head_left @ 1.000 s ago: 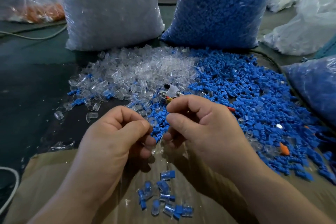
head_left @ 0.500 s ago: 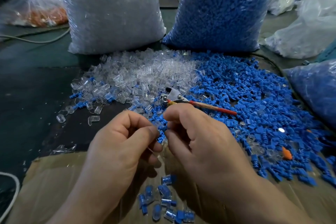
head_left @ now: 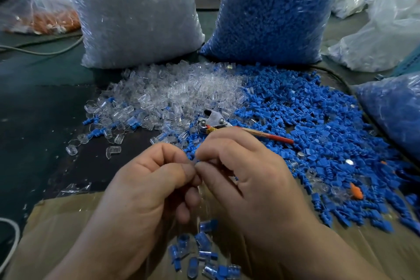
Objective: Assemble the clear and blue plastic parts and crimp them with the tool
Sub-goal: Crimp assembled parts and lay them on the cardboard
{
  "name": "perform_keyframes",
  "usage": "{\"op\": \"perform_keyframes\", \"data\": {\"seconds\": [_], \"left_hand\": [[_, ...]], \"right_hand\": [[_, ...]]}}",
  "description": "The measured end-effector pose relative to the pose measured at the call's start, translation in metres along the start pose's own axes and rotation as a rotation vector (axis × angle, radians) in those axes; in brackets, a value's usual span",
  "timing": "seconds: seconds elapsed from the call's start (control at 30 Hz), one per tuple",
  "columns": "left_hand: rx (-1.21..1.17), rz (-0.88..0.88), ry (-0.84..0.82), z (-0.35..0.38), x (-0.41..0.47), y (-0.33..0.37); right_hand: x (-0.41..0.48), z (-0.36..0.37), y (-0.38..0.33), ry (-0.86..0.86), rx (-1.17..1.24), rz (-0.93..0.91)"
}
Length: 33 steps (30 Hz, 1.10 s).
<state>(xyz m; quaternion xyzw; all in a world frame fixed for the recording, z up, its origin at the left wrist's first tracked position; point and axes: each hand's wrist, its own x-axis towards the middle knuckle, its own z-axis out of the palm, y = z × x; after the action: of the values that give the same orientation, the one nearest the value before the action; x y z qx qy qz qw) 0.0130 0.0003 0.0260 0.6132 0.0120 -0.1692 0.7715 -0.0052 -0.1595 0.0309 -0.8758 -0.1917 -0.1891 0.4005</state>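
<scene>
My left hand [head_left: 150,186] and my right hand [head_left: 245,175] meet fingertip to fingertip over the table's middle, pinching a small part between them; only a sliver of blue shows at the fingertips. The crimping tool [head_left: 216,120], metal head with a red handle, lies on the table just beyond my right hand. A pile of clear parts [head_left: 177,95] spreads behind it to the left, and a pile of blue parts [head_left: 313,125] to the right. Several joined clear-and-blue pieces [head_left: 200,254] lie on the cardboard [head_left: 56,234] below my hands.
A big bag of clear parts [head_left: 136,13] and a big bag of blue parts [head_left: 272,7] stand at the back. Another blue bag [head_left: 395,109] sits at the right edge, white bags behind it. A white cable [head_left: 13,241] curls at lower left.
My two hands have closed together, fingertips now touching around the small part. The view has shifted slightly, showing more of the tool's red handle.
</scene>
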Motion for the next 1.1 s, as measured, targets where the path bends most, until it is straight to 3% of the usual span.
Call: {"op": "perform_keyframes", "data": {"seconds": [0.13,0.27,0.4,0.53,0.67,0.73,0.87,1.1], "left_hand": [[-0.009,0.049,0.004,0.002,0.000,-0.004],[0.259,0.135,0.041,-0.006,-0.002,0.000],[0.082,0.102,0.055,-0.003,0.000,-0.001],[0.129,0.118,0.021,-0.003,0.001,-0.003],[0.292,0.190,0.157,-0.005,0.003,-0.010],[0.263,0.187,0.228,-0.009,0.005,-0.012],[0.156,0.139,0.218,-0.010,0.006,-0.009],[-0.026,0.018,0.129,-0.005,0.001,0.001]], "right_hand": [[0.001,0.001,0.005,-0.073,-0.003,0.010],[0.001,0.002,0.001,-0.099,-0.048,-0.019],[0.001,0.000,0.002,-0.104,-0.061,-0.034],[0.002,-0.001,0.003,-0.103,-0.088,-0.023],[0.004,-0.004,0.003,-0.127,-0.239,-0.080],[0.008,-0.012,0.010,-0.131,-0.448,0.006],[0.011,-0.030,0.033,-0.333,-0.734,0.370],[0.015,-0.028,0.043,-0.400,-0.795,0.386]]}}
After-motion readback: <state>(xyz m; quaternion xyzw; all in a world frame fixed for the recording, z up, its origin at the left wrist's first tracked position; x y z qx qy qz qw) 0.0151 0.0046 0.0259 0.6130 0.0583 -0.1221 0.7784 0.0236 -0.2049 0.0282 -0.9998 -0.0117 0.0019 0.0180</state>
